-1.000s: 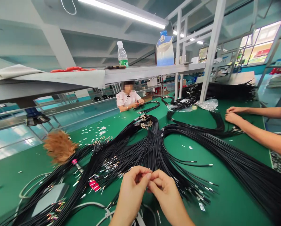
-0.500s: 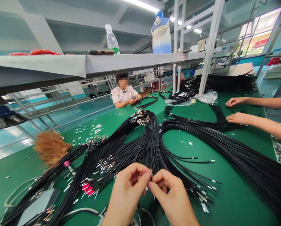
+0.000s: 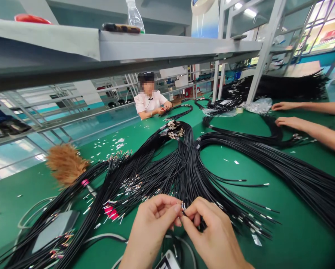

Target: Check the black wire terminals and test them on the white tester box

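Low in the head view, my left hand (image 3: 157, 222) and my right hand (image 3: 211, 228) meet fingertip to fingertip. Between them is the end of a black cable (image 3: 183, 206), where a small bright tip shows. My right thumb and forefinger pinch the cable; my left thumb and forefinger close on its fine tip, mostly hidden by the fingers. Just beyond spreads a large bundle of black cables (image 3: 181, 164), many with white or stripped ends. Under my hands lies a grey-white device (image 3: 169, 261), partly cut off by the frame.
A brown bristle brush (image 3: 66, 164) and a flat grey box (image 3: 55, 228) lie left on the green table (image 3: 231, 164). A shelf (image 3: 167, 48) crosses above. One person (image 3: 150, 101) sits opposite; another person's hands (image 3: 291, 121) rest at right. White scraps (image 3: 118, 142) are scattered.
The camera has tilted down, so the shelf sits higher and the grey-white device shows more. My hands keep their pinch, with my right hand turned slightly. The hands at right have shifted a little.
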`<state>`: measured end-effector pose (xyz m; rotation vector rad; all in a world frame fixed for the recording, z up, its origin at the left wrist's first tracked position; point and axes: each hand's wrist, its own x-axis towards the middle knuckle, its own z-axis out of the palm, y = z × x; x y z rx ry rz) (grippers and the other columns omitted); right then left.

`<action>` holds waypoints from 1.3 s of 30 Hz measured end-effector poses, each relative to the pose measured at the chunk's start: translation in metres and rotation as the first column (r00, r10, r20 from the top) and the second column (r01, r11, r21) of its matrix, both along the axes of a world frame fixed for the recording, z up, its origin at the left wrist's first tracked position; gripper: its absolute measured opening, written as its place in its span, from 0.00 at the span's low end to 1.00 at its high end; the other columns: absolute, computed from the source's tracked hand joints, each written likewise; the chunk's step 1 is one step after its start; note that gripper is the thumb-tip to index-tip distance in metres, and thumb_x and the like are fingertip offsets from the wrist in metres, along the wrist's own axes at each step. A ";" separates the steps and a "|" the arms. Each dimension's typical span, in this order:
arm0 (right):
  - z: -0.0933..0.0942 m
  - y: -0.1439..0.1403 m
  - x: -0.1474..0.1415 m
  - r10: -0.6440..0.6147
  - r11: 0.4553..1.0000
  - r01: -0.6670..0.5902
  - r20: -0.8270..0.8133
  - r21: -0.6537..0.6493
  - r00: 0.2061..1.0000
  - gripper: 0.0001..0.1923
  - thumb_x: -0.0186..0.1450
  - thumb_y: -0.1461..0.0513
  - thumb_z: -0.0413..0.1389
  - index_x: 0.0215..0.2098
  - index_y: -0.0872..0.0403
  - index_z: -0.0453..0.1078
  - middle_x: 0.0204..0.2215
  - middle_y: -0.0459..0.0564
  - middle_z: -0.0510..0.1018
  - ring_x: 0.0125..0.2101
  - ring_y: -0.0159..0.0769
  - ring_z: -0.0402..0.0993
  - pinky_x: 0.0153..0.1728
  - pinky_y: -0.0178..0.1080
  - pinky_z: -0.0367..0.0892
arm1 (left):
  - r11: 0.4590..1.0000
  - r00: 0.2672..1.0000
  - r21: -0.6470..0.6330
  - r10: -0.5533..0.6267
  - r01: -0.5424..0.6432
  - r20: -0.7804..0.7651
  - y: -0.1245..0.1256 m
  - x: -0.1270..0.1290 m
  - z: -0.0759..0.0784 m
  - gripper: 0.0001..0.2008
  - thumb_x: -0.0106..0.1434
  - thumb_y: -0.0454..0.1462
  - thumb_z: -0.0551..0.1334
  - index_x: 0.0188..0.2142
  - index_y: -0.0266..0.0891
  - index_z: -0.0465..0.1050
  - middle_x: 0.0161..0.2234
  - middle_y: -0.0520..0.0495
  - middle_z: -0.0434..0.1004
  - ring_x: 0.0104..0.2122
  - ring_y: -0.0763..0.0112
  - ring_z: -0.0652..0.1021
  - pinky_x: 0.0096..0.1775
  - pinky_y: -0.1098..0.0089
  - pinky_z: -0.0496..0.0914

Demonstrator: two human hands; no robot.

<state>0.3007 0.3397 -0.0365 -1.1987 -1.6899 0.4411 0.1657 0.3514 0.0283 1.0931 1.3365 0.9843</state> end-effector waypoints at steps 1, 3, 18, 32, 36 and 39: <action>0.000 0.000 0.000 -0.003 1.000 0.003 0.013 0.008 1.000 0.09 0.63 0.65 0.54 0.24 0.54 0.64 0.21 0.42 0.67 0.23 0.30 0.63 0.26 0.36 0.54 | 1.000 1.000 -0.001 0.003 -0.003 0.023 -0.001 -0.001 -0.001 0.15 0.47 0.43 0.70 0.28 0.32 0.76 0.20 0.48 0.74 0.21 0.76 0.73 0.26 0.76 0.67; 0.000 -0.001 0.000 -0.006 1.000 0.006 0.030 0.021 1.000 0.09 0.63 0.66 0.54 0.24 0.54 0.64 0.21 0.43 0.67 0.23 0.31 0.63 0.26 0.37 0.53 | 1.000 0.998 0.010 0.013 -0.013 0.055 -0.003 -0.002 -0.003 0.14 0.47 0.42 0.70 0.30 0.32 0.77 0.22 0.47 0.76 0.23 0.75 0.74 0.28 0.76 0.68; 0.004 0.000 0.000 0.074 0.987 -0.093 -0.140 -0.134 0.987 0.09 0.62 0.65 0.54 0.23 0.54 0.66 0.22 0.44 0.69 0.24 0.30 0.65 0.27 0.35 0.57 | 0.992 0.997 0.110 0.059 -0.054 -0.045 -0.006 -0.001 -0.008 0.10 0.49 0.40 0.67 0.26 0.33 0.75 0.22 0.48 0.74 0.22 0.75 0.73 0.27 0.75 0.68; 0.019 0.012 0.017 0.166 0.733 -0.585 -0.743 -0.347 0.648 0.12 0.62 0.56 0.60 0.38 0.57 0.70 0.33 0.48 0.76 0.33 0.29 0.71 0.36 0.32 0.64 | 0.930 0.924 0.325 -0.036 0.170 -0.381 -0.009 -0.005 -0.015 0.09 0.65 0.40 0.57 0.34 0.38 0.73 0.34 0.48 0.76 0.36 0.68 0.75 0.40 0.71 0.67; 0.021 0.013 0.021 0.087 0.690 -0.633 -0.828 -0.351 0.554 0.18 0.60 0.50 0.61 0.30 0.58 0.72 0.25 0.46 0.72 0.26 0.26 0.65 0.29 0.30 0.60 | 0.886 0.842 0.375 -0.031 0.272 -0.538 -0.015 -0.003 -0.016 0.08 0.67 0.38 0.56 0.34 0.39 0.72 0.31 0.52 0.76 0.32 0.72 0.74 0.35 0.73 0.66; 0.019 0.013 0.016 -0.010 0.616 -0.702 -0.895 -0.358 0.447 0.17 0.56 0.52 0.66 0.28 0.58 0.72 0.24 0.45 0.72 0.25 0.24 0.64 0.29 0.29 0.61 | 0.857 0.828 0.426 -0.002 0.291 -0.560 -0.018 -0.001 -0.019 0.07 0.67 0.36 0.55 0.35 0.39 0.71 0.31 0.53 0.76 0.32 0.74 0.75 0.35 0.75 0.67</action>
